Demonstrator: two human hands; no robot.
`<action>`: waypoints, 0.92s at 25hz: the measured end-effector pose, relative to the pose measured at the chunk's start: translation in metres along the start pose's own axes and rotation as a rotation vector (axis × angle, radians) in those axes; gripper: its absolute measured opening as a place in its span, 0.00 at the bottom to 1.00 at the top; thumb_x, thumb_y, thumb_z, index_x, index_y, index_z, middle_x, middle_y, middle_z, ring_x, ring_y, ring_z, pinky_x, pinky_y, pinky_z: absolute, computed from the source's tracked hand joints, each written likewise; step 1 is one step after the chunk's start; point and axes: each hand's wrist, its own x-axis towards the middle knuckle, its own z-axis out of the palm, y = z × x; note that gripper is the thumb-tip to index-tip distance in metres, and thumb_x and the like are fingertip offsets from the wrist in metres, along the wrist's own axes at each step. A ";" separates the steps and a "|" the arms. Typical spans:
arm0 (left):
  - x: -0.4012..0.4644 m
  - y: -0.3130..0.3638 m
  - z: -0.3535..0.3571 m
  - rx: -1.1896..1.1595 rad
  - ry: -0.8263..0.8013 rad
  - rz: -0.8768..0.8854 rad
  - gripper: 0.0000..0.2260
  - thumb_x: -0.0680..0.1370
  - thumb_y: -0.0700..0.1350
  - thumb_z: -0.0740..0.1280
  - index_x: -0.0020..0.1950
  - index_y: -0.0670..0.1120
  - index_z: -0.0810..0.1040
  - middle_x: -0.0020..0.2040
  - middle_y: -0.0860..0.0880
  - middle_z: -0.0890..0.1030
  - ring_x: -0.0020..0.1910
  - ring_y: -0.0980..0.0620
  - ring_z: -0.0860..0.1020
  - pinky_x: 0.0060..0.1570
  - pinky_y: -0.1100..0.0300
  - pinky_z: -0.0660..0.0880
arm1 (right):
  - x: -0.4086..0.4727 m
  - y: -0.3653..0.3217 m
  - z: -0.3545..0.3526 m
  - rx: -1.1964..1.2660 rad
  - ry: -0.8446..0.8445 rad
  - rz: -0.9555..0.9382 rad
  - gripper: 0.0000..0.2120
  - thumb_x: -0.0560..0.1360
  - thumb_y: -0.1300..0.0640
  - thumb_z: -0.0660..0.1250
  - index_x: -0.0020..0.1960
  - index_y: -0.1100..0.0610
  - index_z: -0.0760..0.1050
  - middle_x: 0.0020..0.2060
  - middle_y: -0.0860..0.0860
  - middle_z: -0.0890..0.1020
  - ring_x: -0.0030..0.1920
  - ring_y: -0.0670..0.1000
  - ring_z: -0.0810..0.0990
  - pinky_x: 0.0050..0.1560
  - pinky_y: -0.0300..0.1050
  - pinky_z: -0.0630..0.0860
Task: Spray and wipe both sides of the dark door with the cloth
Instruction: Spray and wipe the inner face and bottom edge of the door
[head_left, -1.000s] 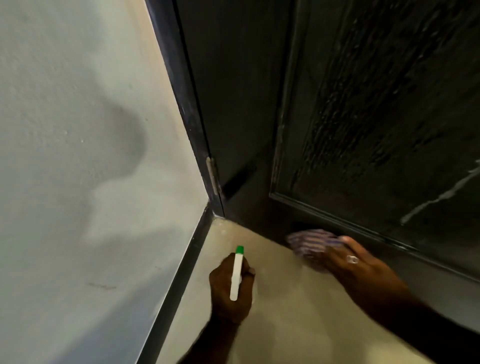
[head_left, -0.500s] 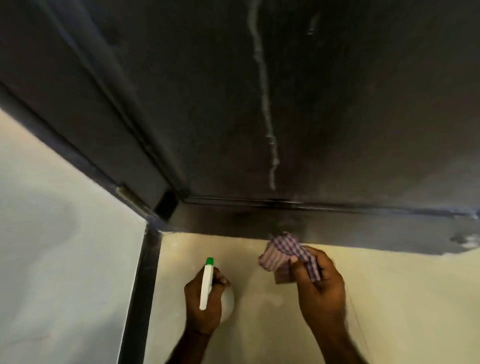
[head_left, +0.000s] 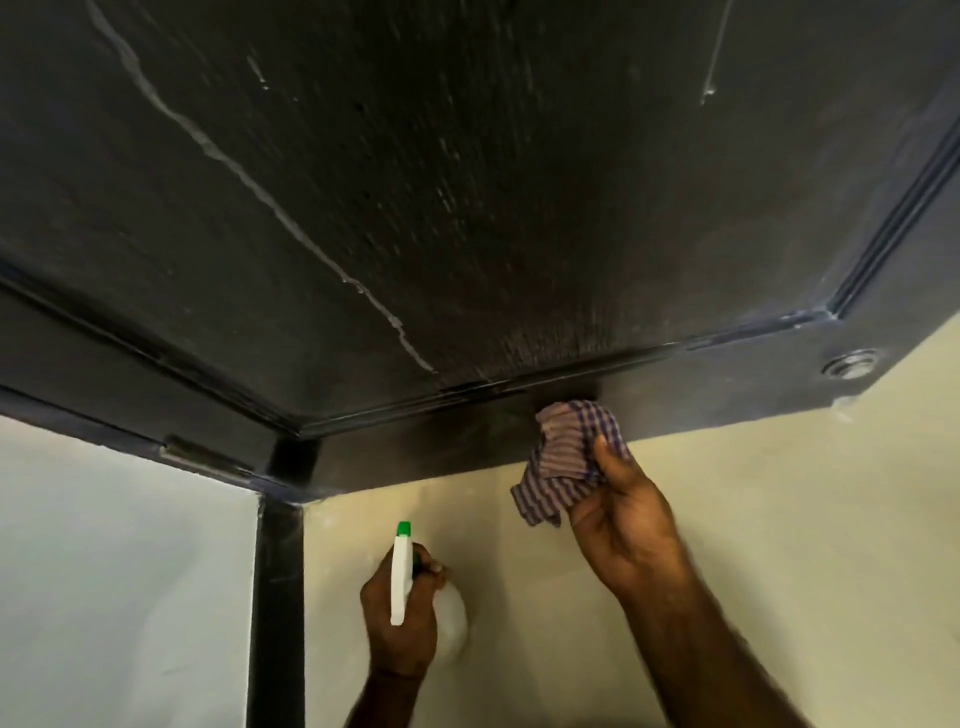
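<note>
The dark door (head_left: 467, 182) fills the upper part of the head view, with pale streaks running down its panel. My right hand (head_left: 623, 519) grips a purple checked cloth (head_left: 569, 457) and holds it against the door's bottom rail. My left hand (head_left: 400, 618) grips a white spray bottle (head_left: 402, 577) with a green nozzle, held low over the floor and pointing toward the door.
A cream floor (head_left: 779, 519) lies under the door. At the left stands a pale wall (head_left: 104, 571) with a dark skirting strip (head_left: 278, 597). A hinge (head_left: 202, 457) sits on the door frame. A round metal fitting (head_left: 852, 364) is set near the door's lower right corner.
My view swung from the hinge corner to the door's bottom edge. My right hand moved right along the bottom rail with the cloth. My left hand kept the spray bottle low.
</note>
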 end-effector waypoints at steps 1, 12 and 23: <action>-0.002 0.011 0.004 0.015 -0.040 0.024 0.10 0.73 0.42 0.77 0.50 0.38 0.84 0.44 0.38 0.86 0.45 0.35 0.85 0.53 0.29 0.81 | 0.001 0.003 -0.001 -0.004 -0.006 0.007 0.22 0.85 0.55 0.59 0.75 0.64 0.75 0.63 0.62 0.83 0.55 0.57 0.84 0.62 0.58 0.78; 0.017 0.109 0.055 0.447 -0.584 0.554 0.11 0.74 0.48 0.72 0.35 0.50 0.73 0.28 0.55 0.71 0.27 0.53 0.72 0.27 0.56 0.69 | 0.014 0.019 -0.021 -0.059 0.148 0.041 0.24 0.84 0.50 0.61 0.76 0.58 0.75 0.70 0.62 0.81 0.66 0.63 0.81 0.67 0.60 0.78; 0.004 0.137 0.117 0.112 -0.567 0.195 0.06 0.74 0.44 0.79 0.43 0.49 0.83 0.37 0.48 0.85 0.38 0.47 0.85 0.35 0.63 0.79 | 0.001 -0.047 0.022 -0.271 0.487 -0.414 0.18 0.89 0.49 0.58 0.69 0.55 0.81 0.57 0.55 0.88 0.58 0.56 0.87 0.48 0.45 0.84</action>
